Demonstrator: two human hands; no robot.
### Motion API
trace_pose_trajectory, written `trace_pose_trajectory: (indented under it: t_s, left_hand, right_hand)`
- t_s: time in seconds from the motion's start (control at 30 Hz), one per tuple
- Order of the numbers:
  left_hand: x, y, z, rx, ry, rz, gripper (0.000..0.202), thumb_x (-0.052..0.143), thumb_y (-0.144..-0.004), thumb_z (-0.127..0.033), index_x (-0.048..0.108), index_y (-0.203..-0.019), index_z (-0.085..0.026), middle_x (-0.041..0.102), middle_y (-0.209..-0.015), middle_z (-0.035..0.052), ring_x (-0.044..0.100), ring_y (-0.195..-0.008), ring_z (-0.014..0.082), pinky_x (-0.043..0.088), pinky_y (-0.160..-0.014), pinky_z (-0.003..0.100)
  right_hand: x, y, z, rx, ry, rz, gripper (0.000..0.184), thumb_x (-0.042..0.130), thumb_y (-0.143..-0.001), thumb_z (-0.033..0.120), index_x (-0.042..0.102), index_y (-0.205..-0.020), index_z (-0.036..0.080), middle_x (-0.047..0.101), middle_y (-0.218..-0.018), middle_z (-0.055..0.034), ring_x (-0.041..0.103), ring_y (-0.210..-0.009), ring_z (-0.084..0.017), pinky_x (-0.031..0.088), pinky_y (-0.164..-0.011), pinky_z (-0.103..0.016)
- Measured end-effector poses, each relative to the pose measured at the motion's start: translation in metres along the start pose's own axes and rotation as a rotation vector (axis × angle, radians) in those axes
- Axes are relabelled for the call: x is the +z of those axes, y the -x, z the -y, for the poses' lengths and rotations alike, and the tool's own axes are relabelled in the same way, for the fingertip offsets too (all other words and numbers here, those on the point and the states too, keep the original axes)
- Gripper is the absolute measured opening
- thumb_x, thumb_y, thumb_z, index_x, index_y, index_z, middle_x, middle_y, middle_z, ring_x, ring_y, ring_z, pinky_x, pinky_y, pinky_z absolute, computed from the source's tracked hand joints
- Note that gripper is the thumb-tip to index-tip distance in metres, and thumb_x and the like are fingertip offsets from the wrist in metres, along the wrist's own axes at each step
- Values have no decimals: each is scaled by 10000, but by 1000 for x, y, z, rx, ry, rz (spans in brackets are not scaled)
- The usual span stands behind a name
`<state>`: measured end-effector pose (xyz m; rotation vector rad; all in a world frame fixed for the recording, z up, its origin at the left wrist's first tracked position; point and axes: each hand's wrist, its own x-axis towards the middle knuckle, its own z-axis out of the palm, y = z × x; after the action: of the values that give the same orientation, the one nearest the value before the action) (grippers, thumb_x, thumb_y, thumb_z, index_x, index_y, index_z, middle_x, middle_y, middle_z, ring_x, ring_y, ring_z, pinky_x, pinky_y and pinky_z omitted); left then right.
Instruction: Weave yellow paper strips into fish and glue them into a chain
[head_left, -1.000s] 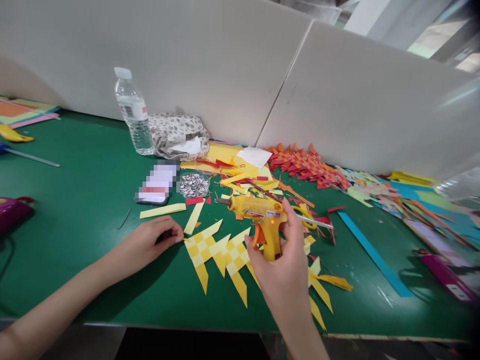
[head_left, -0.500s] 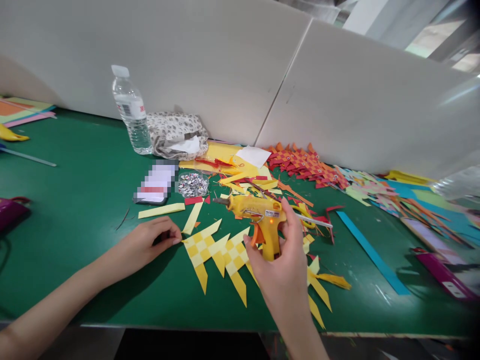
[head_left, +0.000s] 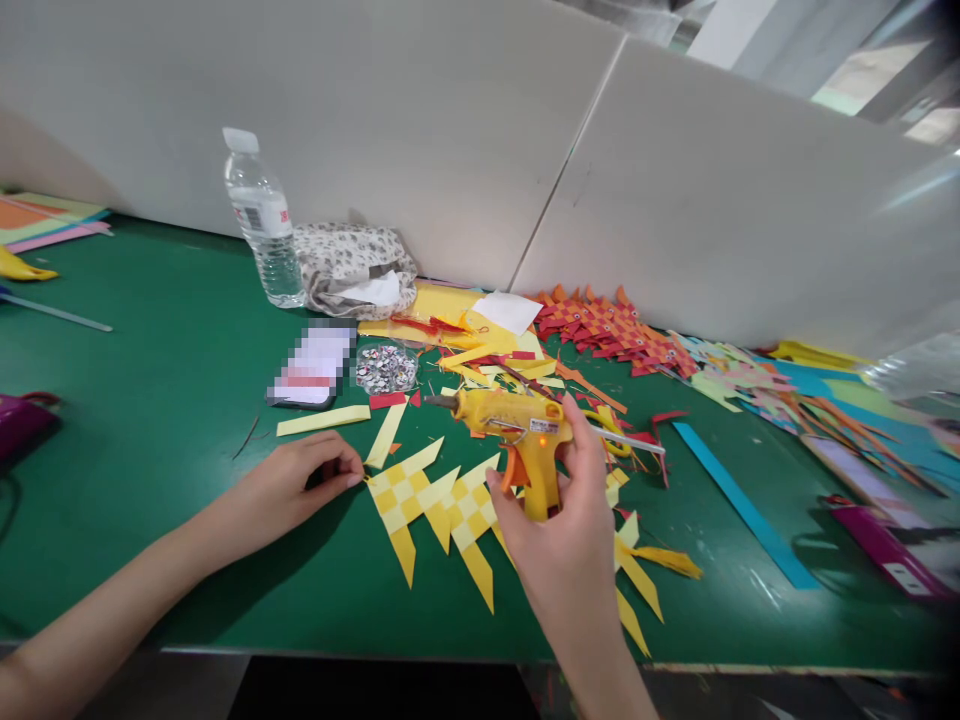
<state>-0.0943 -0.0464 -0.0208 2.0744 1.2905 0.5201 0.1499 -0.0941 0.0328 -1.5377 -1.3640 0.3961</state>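
Observation:
My right hand [head_left: 574, 500] is wrapped round the handle of a yellow hot glue gun [head_left: 506, 412], its orange trigger facing left and a clear glue stick poking out of the back. The nozzle points left, raised above the work. At the left, the fingers of my left hand [head_left: 322, 470] are closed in a pinch at the pointed tip of a yellow checkered woven paper fish [head_left: 403, 505]. Another woven yellow fish [head_left: 471, 510] overlaps it on its right, partly hidden behind my right hand. A yellow tassel [head_left: 667, 560] lies at the right end.
Behind the hands are a phone [head_left: 315, 365], a bag of googly eyes [head_left: 386, 369], a water bottle [head_left: 262, 225] and paper scraps [head_left: 495, 365]. Red-orange woven fish [head_left: 611, 330] are piled against the wall. A blue paper strip [head_left: 742, 505] lies right, near a purple power bank [head_left: 892, 550].

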Motion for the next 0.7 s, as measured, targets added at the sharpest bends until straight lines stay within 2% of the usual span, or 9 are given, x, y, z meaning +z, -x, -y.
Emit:
trace_pose_trajectory:
  t_s: [0.47,0.7]
  left_hand:
    - [-2,1,-10,-29,7,-1,223,477,-848,-399,586,-818,-207,592,-772,1,519,-633,126,404,-564,232]
    - [-4,0,-13,-31,13,0,231,478,-851,-408,587,-825,-206,586,-783,7,514,-633,128,403,-565,236]
  right_hand:
    - [0,0,1,-10,16,1,784,623,-697,158,266,-1382,289,527,-1217,-98,614,-965,-240,596,-643,-315]
    - [0,1,1,-3,16,4,788,624,-703,172,252,-1384,306,514,-1240,-89,599,-1003,-245,589,-706,-349]
